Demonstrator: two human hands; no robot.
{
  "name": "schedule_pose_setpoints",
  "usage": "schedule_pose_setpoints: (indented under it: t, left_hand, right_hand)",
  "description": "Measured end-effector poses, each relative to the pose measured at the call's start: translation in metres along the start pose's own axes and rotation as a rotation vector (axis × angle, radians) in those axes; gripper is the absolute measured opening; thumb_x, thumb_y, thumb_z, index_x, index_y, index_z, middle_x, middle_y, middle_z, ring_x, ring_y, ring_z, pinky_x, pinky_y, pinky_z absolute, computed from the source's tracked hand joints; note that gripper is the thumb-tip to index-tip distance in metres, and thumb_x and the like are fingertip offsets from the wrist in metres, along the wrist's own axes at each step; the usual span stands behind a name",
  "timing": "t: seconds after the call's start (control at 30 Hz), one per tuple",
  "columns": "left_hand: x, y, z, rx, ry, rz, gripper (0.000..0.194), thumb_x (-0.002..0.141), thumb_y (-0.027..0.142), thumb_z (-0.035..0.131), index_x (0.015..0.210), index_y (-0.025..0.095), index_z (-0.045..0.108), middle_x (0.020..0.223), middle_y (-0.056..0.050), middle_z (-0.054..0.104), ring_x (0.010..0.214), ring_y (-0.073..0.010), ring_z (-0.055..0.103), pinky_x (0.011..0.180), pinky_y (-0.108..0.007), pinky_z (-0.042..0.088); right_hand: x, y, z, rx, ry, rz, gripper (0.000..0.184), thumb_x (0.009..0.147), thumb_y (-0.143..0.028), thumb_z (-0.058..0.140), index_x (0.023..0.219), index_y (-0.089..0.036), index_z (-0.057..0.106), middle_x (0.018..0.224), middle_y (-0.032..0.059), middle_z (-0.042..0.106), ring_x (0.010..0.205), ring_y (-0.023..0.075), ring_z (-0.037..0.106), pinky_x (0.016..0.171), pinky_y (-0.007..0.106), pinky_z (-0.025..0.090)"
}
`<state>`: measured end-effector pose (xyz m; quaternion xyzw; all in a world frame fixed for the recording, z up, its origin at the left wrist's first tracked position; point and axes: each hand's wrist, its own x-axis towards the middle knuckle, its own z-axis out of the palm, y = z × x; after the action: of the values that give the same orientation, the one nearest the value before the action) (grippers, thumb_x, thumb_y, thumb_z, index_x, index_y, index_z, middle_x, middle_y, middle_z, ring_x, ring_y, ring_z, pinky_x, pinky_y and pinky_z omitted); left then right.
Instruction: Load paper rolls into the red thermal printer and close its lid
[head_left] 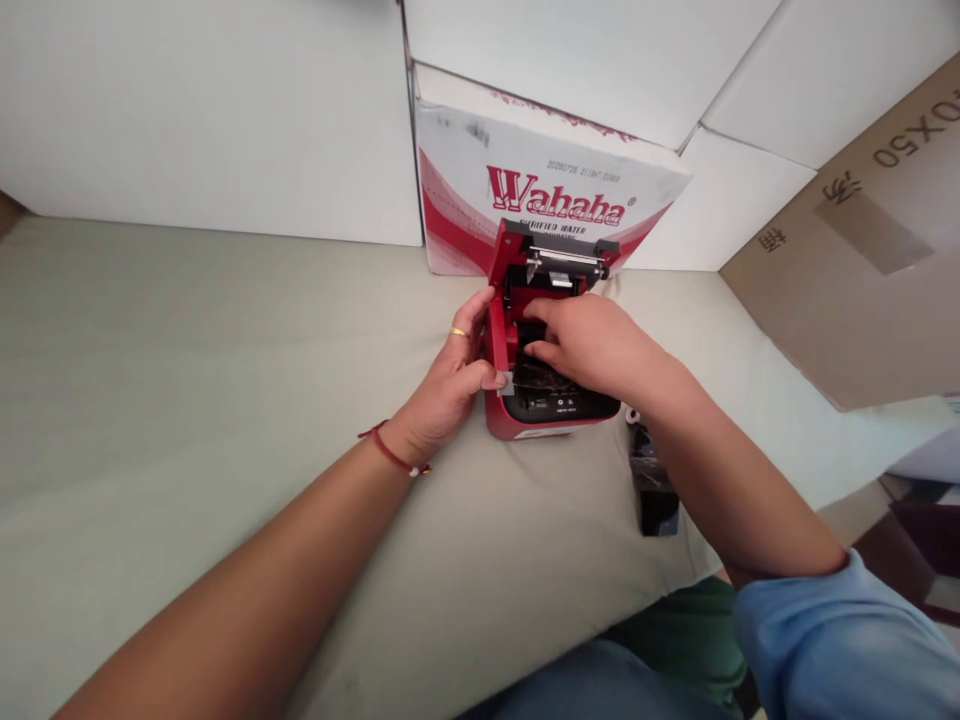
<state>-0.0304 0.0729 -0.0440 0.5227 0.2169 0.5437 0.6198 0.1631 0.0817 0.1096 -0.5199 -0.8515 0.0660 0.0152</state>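
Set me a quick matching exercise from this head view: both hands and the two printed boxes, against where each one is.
Things:
1. left hand
2. right hand
3. Wahaha box
4. brown carton

Places:
A. reaching into the open red device
B. at the far right of the picture
C. on the device's left side, with a gold ring on one finger
D. just beyond the device, red and white

Pairs: 1-C, 2-A, 3-D, 4-B
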Motion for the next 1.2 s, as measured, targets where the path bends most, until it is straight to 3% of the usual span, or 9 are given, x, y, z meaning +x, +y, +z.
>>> schedule_pose_setpoints:
  t: [0.1,0.27,0.47,0.63,0.73,0.87,1.0,1.1,1.2]
  left_hand:
    - [0.001,0.000,0.001,0.007,-0.004,0.009,0.101,0.082,0.041,0.090,0.173,0.044,0.047,0.191,0.000,0.044,0.179,-0.0412,0.038,0.149,-0.062,0.036]
    - [0.001,-0.002,0.002,0.016,0.003,0.044,0.103,0.082,0.056,0.094,0.173,0.042,0.047,0.192,-0.004,0.044,0.180,-0.0412,0.039,0.149,-0.060,0.036]
    - [-0.008,0.002,0.005,0.220,0.071,0.141,0.094,0.091,0.071,0.085,0.173,0.044,0.047,0.189,-0.003,0.045,0.179,-0.0419,0.036,0.148,-0.060,0.035]
    - [-0.029,0.036,0.035,0.801,0.391,0.582,0.051,0.108,0.039,0.069,0.159,0.040,0.066,0.158,-0.007,0.064,0.159,-0.0392,0.053,0.143,-0.068,0.034]
    - [-0.041,0.047,0.057,1.102,0.208,0.787,0.058,0.098,0.027,0.074,0.153,0.042,0.071,0.129,-0.007,0.074,0.127,-0.0372,0.070,0.120,-0.063,0.052]
    - [-0.048,0.038,0.073,1.267,0.048,0.794,0.078,0.095,0.020,0.072,0.170,0.039,0.059,0.109,-0.005,0.081,0.105,-0.0307,0.076,0.105,-0.050,0.049]
    - [-0.048,0.032,0.075,1.318,0.051,0.786,0.081,0.095,0.016,0.072,0.171,0.040,0.058,0.105,-0.004,0.081,0.102,-0.0294,0.077,0.098,-0.048,0.045]
    - [-0.048,0.035,0.074,1.308,0.028,0.781,0.079,0.095,0.015,0.074,0.168,0.040,0.061,0.105,-0.003,0.081,0.102,-0.0285,0.076,0.096,-0.047,0.043]
    - [-0.048,0.037,0.075,1.344,0.039,0.806,0.077,0.095,0.015,0.074,0.166,0.040,0.063,0.105,-0.004,0.081,0.102,-0.0285,0.075,0.096,-0.047,0.044]
  right_hand:
    - [-0.041,-0.006,-0.007,0.229,0.135,-0.072,0.024,0.113,-0.031,0.067,0.126,-0.026,0.086,0.111,0.0055,0.092,0.095,0.0259,0.083,0.086,0.039,0.063]
    - [-0.111,-0.002,0.011,0.290,0.258,-0.326,0.030,0.117,-0.030,0.067,0.142,-0.027,0.083,0.150,0.0100,0.086,0.144,0.0290,0.078,0.126,0.050,0.062]
    - [-0.134,0.011,0.045,0.196,0.290,-0.323,0.048,0.118,-0.024,0.061,0.164,-0.027,0.070,0.167,0.0128,0.075,0.164,0.0256,0.065,0.143,0.058,0.046]
    - [-0.130,0.017,0.052,0.225,0.339,-0.386,0.046,0.117,-0.022,0.061,0.162,-0.023,0.070,0.165,0.0152,0.076,0.165,0.0229,0.064,0.146,0.056,0.041]
    - [-0.131,0.021,0.053,0.317,0.325,-0.384,0.048,0.116,-0.024,0.063,0.163,-0.027,0.070,0.168,0.0136,0.074,0.167,0.0240,0.062,0.147,0.058,0.037]
    - [-0.131,0.026,0.044,0.566,0.330,-0.324,0.036,0.118,-0.040,0.066,0.149,-0.029,0.081,0.155,0.0104,0.084,0.152,0.0254,0.075,0.144,0.056,0.045]
    - [-0.100,0.042,0.021,0.771,0.514,0.048,0.044,0.121,-0.059,0.057,0.130,-0.030,0.088,0.138,0.0069,0.090,0.136,0.0258,0.083,0.131,0.049,0.059]
    - [-0.050,0.061,0.009,0.784,0.631,0.130,0.056,0.119,-0.071,0.054,0.148,-0.031,0.080,0.158,0.0075,0.080,0.151,0.0267,0.073,0.133,0.049,0.055]
    - [-0.006,0.071,0.007,0.817,0.545,0.079,0.071,0.118,-0.081,0.043,0.161,-0.032,0.071,0.165,0.0065,0.075,0.159,0.0251,0.066,0.133,0.050,0.054]
